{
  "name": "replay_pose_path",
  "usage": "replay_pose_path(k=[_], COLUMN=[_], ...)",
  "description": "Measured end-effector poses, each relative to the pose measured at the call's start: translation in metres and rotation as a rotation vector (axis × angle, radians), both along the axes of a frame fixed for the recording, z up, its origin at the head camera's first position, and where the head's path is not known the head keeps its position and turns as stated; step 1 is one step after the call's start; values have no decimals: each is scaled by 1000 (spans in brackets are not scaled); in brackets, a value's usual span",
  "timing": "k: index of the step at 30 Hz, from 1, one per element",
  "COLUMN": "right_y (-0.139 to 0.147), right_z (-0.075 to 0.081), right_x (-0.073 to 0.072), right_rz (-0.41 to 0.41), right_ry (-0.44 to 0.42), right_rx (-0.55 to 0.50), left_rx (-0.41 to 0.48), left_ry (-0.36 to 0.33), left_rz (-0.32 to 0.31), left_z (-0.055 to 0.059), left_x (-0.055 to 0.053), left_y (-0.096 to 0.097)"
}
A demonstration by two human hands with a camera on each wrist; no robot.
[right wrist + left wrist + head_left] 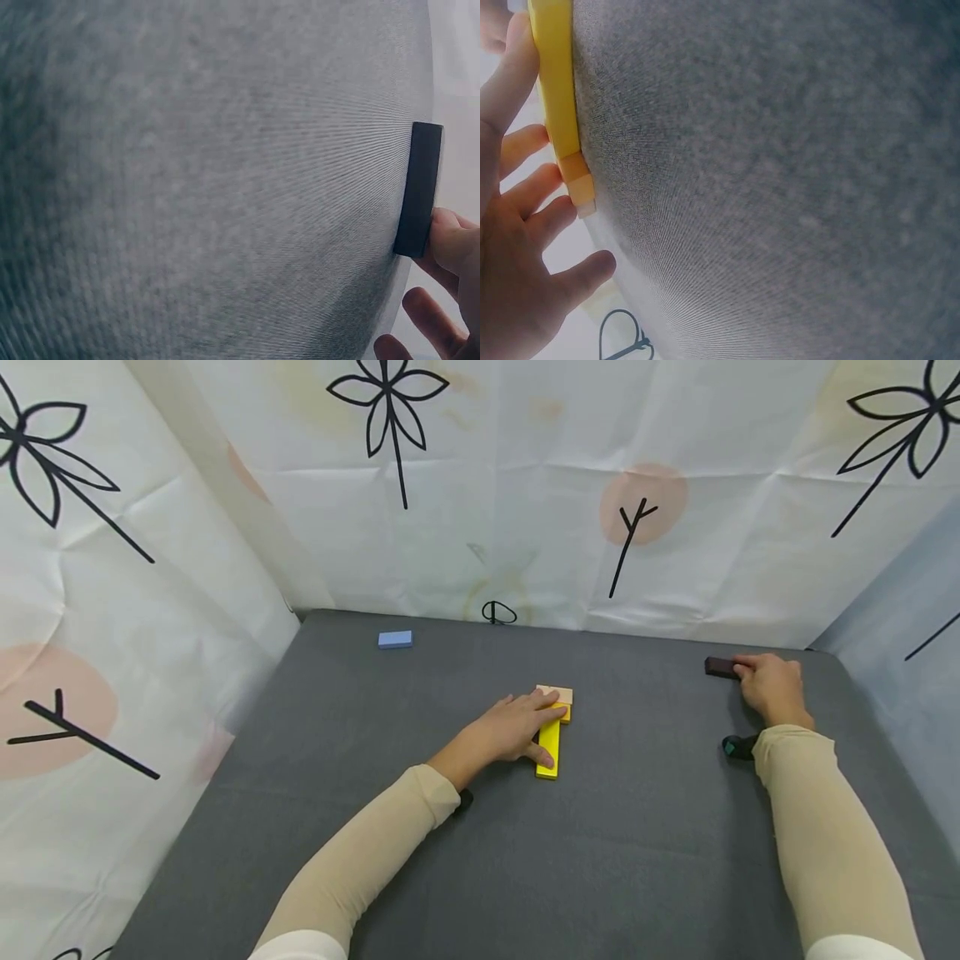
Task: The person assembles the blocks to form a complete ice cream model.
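My left hand (513,727) lies spread over a short row of blocks mid-table. Its thumb touches the near part of a long yellow block (548,747), while other fingers reach over an orange block (566,715) and a pale wood-coloured block (566,695) at the far end. In the left wrist view the fingertips sit along one side of the yellow block (557,75). Toward the back right, my right hand (772,687) pinches one end of a dark, nearly black block (420,187) between thumb and finger, close over the table.
A light blue block (395,639) lies near the table's back left. The grey table (637,860) ends at white patterned cloth (510,510) hanging behind it and along both sides. Dark wrist-worn devices show under both wrists.
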State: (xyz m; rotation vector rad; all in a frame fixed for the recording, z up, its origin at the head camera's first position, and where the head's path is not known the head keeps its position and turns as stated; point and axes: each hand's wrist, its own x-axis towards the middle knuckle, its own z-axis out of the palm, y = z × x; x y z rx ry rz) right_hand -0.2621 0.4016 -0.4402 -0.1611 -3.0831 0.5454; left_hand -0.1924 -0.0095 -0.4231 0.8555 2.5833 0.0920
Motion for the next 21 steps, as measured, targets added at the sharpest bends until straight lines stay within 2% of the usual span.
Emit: replay_pose_path(k=[9,15,21], right_y=[-6,-12,-24], right_z=[-1,1,-2], right_x=[5,9,11], right_rz=[-43,-67,-24], right_ry=[19,-7,3], right_rx=[-54,-100,-120], left_rx=[-7,-11,-13], left_ry=[6,6,2], left_rz=[-3,-2,8], left_z=[-4,-2,-1], left_x=[0,0,0], left_y=[1,3,2])
